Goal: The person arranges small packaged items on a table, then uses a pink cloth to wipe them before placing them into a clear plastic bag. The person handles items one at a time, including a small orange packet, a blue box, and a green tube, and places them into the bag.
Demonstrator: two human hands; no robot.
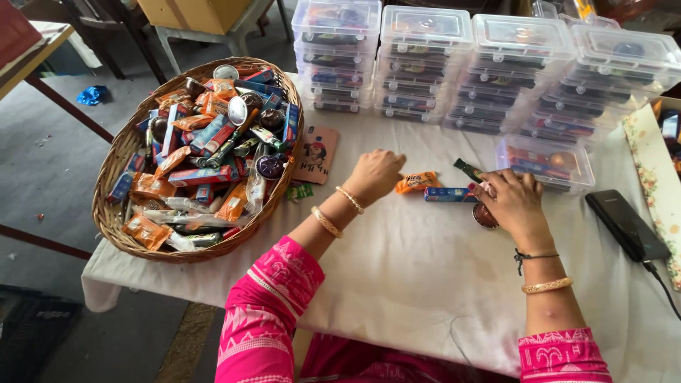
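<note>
The left hand (376, 174) rests knuckles-up on the white-clothed table (411, 276), its grip curled under; whether the fingers hold anything cannot be told. Just to the right of that grip lies an orange snack packet (417, 181), and touching the packet's far end is a long blue packet (448, 193).

The right hand (512, 202) lies over the blue packet's other end, its grip pressed down on a small pink-and-white item that the fingers mostly hide. A dark green stick packet (467, 169) pokes out just above this grip, and a small round dark tin (484, 216) sits half under the palm, toward the person.

Directly beyond the right grip stands a clear plastic box (546, 162) with goods inside, and behind it rows of stacked lidded boxes (489, 67) close off the back of the table. Left of the left grip lie a printed card (315, 154) and a small green packet (300, 191), then a wicker basket (113, 177) heaped with mixed packets. To the right of the right grip a black power bank (626, 224) lies with its cable attached.
</note>
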